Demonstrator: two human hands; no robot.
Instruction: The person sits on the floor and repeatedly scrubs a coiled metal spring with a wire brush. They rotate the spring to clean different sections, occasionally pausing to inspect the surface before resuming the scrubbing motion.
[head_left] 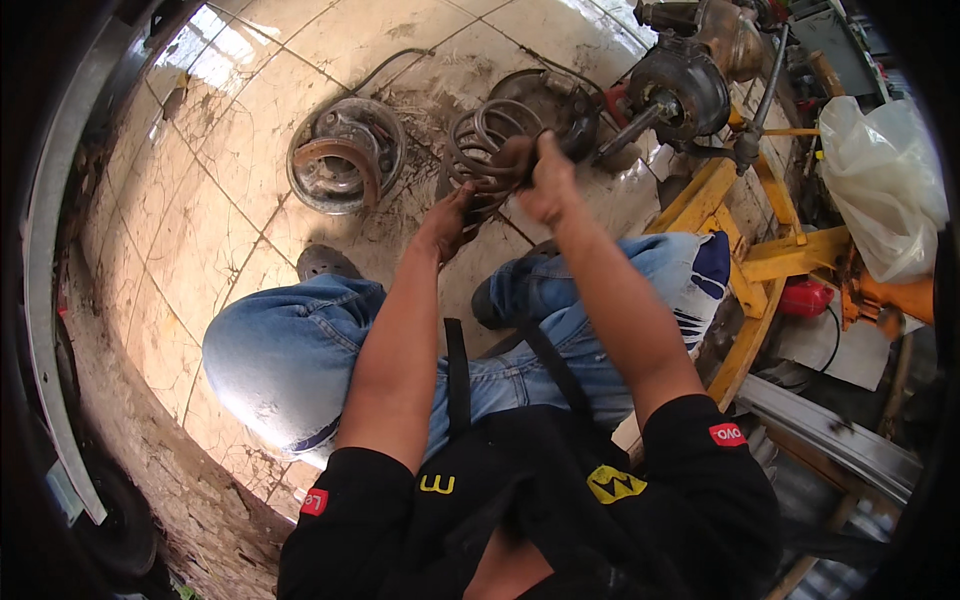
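A large rusty coil spring (478, 135) is tilted up off the tiled floor between my two hands. My left hand (450, 225) is closed round the coils at its near end. My right hand (547, 185) is closed on the spring's right side, slightly blurred, its fingers partly hidden behind the hand. To the left lies a round brake backing plate (330, 190) with a curved, rust-brown brake shoe (335, 150) on it. Just beyond the spring is a second dark backing plate (565, 105), partly covered by the coils.
At the right a greasy axle assembly (680, 85) rests by a yellow metal stand (790, 255). A clear plastic bag (880, 180) hangs past it. A red container (805, 297) and metal channels (835, 435) lie nearer. Cables trail from both plates.
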